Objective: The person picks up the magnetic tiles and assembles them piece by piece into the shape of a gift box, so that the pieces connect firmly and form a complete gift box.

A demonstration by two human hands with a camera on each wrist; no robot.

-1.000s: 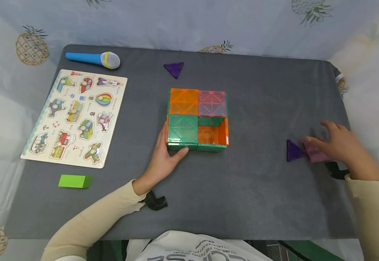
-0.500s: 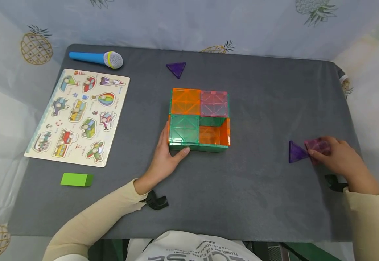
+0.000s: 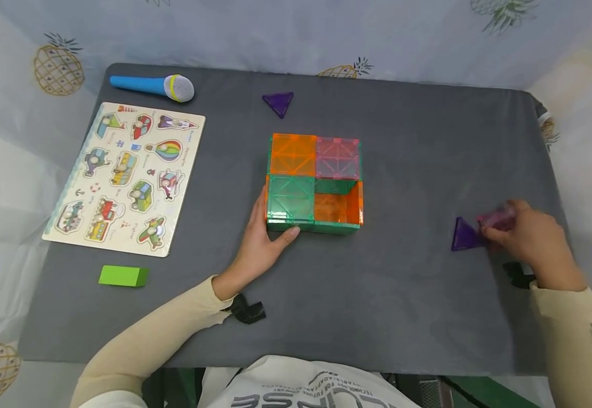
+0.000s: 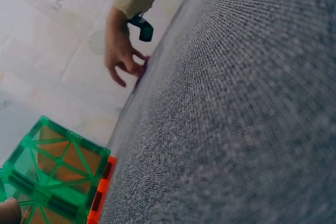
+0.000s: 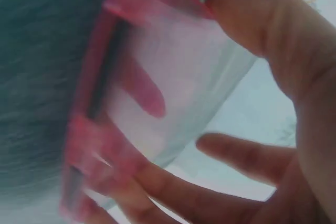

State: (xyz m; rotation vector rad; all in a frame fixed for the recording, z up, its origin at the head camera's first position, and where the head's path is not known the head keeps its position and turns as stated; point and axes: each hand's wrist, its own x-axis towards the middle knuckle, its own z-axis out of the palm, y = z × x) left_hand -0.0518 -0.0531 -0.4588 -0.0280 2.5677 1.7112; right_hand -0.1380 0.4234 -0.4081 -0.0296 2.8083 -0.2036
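Observation:
A box of see-through magnetic tiles (image 3: pixel 290 198) stands mid-table, with orange, pink and green tiles on top and one open square at the front right. My left hand (image 3: pixel 252 255) holds its front left corner, fingers along the left side and thumb at the front edge. At the right, my right hand (image 3: pixel 537 241) pinches a pink magnetic tile (image 3: pixel 498 217), tilted up off flat; in the right wrist view the tile's pink frame (image 5: pixel 94 72) is blurred between thumb and fingers. Beside it lies a purple triangular tile (image 3: pixel 465 235).
Another purple triangle (image 3: pixel 279 103) lies behind the box. To the left are a wooden vehicle puzzle board (image 3: pixel 122 181), a blue toy microphone (image 3: pixel 153 86) and a green block (image 3: pixel 122 276). A pineapple-print curtain (image 3: pixel 234 34) borders the grey table (image 3: pixel 403 317).
My right hand has closed on the pink tile and tilted it up beside the purple triangle. The left hand stays at the box; the head view has shifted slightly.

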